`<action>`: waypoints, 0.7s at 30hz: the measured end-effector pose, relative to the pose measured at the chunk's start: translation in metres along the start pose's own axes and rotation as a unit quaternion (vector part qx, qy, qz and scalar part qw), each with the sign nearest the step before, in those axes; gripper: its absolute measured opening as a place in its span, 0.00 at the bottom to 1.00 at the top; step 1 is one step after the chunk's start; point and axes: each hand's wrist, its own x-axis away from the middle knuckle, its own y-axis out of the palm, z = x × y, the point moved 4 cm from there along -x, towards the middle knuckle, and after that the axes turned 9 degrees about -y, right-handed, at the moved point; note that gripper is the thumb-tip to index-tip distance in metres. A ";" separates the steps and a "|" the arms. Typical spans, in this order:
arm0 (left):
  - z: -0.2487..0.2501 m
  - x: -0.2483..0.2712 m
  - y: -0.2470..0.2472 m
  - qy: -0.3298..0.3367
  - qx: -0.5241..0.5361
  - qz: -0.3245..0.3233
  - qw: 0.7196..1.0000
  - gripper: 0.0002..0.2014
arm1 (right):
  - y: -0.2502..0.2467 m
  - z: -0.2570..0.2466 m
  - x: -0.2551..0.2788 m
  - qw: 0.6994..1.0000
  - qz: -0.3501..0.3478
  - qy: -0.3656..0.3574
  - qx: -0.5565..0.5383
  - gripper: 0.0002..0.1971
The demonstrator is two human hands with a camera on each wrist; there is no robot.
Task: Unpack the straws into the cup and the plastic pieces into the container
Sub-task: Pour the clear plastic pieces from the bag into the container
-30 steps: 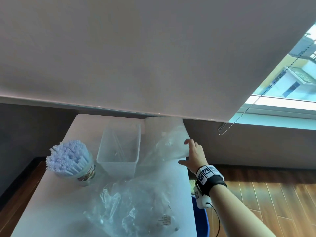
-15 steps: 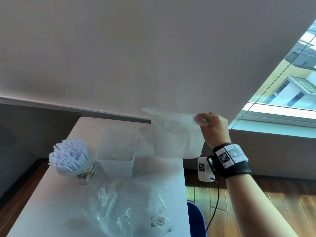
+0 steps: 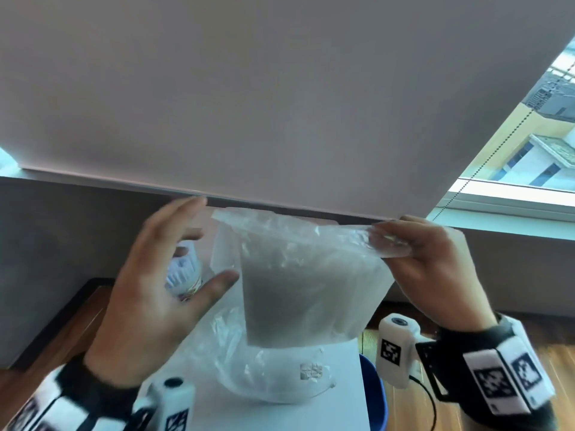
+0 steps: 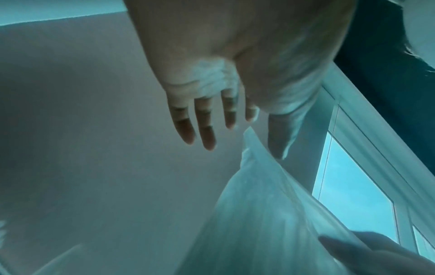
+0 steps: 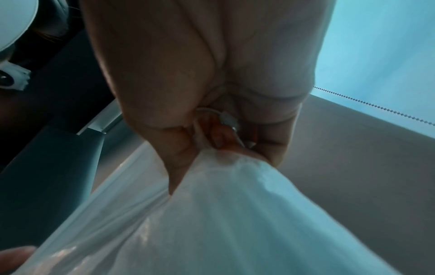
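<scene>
A clear plastic bag with flat plastic pieces inside point(image 3: 298, 281) hangs in the air above the white table point(image 3: 273, 409). My right hand point(image 3: 417, 247) pinches its top right corner; the right wrist view shows the pinch on the bag point(image 5: 235, 214) up close. My left hand point(image 3: 161, 275) is raised beside the bag's left edge, fingers spread and straight, holding nothing. In the left wrist view the left hand point(image 4: 212, 119) reaches toward the bag's top edge point(image 4: 259, 186). The cup of white straws point(image 3: 183, 272) shows partly behind my left palm. The container is hidden.
An empty crumpled clear bag point(image 3: 273, 368) lies on the table under the held one. A blue bin point(image 3: 373, 396) stands at the table's right edge. A roller blind point(image 3: 280, 88) and a window point(image 3: 529, 150) lie behind, with wood floor below.
My right hand has lifted the bag off the table and brought it nearer. The left hand has come into view, raised toward the bag's left side.
</scene>
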 end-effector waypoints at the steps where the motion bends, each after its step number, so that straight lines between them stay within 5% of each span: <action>1: 0.004 -0.004 -0.003 0.018 0.005 0.008 1.000 0.29 | 0.007 -0.006 0.002 1.000 0.000 0.002 -0.013 0.06; 5: -0.003 -0.003 -0.029 0.053 0.009 0.052 0.997 0.11 | 0.034 -0.022 0.011 0.999 -0.009 -0.007 -0.046 0.03; 8: -0.025 0.005 -0.040 0.032 0.004 0.045 0.998 0.11 | 0.061 -0.021 0.020 0.996 -0.071 0.000 -0.051 0.05; 13: -0.078 0.012 -0.023 -0.017 -0.063 0.004 0.998 0.17 | 0.106 0.013 0.045 0.968 -0.196 0.132 -0.080 0.17; 17: -0.095 0.016 -0.022 -0.048 -0.105 0.011 0.993 0.02 | 0.102 0.026 0.054 0.974 -0.111 0.165 -0.108 0.11; 21: -0.085 0.008 -0.019 -0.025 -0.151 0.034 0.988 0.06 | 0.094 0.028 0.057 0.974 -0.080 0.165 -0.137 0.10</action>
